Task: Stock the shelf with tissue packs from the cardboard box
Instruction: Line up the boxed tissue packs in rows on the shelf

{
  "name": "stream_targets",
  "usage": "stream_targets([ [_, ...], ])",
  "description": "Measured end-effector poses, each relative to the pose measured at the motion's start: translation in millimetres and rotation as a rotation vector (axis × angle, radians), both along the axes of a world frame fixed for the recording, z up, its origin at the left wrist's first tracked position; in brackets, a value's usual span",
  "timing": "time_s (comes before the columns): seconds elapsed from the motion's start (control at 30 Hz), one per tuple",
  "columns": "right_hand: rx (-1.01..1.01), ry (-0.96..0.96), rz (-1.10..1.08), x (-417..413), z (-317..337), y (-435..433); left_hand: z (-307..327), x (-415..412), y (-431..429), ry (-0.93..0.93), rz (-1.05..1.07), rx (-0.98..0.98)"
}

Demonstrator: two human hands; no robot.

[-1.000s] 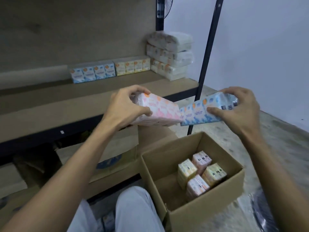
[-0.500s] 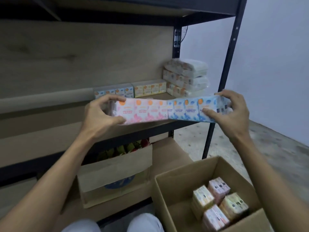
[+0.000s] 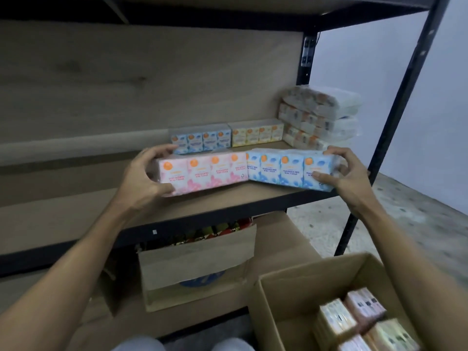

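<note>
The left hand [image 3: 141, 176] is clamping the outer end of a pink tissue pack [image 3: 202, 174], fingers over the top and thumb underneath. The right hand [image 3: 342, 171] is gripping the far end of a blue tissue pack [image 3: 286, 171] in the same way. The two packs are meeting end to end between the hands, forming one long row held just above, or perhaps already touching, the front part of the shelf [image 3: 228, 201]; I cannot tell which.

To do this step well, the hands are probably best keeping light inward pressure so the joint in the middle is not buckling, lowering both packs flat together, then sliding them back toward the packs already stocked. The blue one is sitting a little skewed against the pink, so the right end likely needs squaring up before release.

Each pack is running lengthwise left to right, parallel to the shelf's front edge, with its printed face turned toward the person and upright.

Behind them, a blue pack at the back [image 3: 201, 139] and a yellow pack [image 3: 257, 134] are standing against the rear board, beside a stack of wrapped bundles [image 3: 321, 117]. Below right, the cardboard box [image 3: 283, 300] is holding more packs.
</note>
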State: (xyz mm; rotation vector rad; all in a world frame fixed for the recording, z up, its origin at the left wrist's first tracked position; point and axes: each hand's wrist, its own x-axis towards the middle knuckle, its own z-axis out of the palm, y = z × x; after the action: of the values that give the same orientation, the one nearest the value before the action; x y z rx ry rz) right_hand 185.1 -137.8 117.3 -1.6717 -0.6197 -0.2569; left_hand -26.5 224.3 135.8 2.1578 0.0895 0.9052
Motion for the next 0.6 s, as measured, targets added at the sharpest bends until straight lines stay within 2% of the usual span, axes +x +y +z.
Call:
stream_targets([
  [0.27, -0.315, -0.030, 0.088, 30, -17, 9, -14, 9, 18, 0.170, 0.055, 0.149],
  [0.5, -0.455, -0.167, -0.022, 20, -22, 25, -22, 14, 15, 0.219, 0.154, 0.286],
  [0.6, -0.525, -0.163, -0.060, 17, -19, 25, -20, 12, 11, 0.261, 0.184, 0.318],
])
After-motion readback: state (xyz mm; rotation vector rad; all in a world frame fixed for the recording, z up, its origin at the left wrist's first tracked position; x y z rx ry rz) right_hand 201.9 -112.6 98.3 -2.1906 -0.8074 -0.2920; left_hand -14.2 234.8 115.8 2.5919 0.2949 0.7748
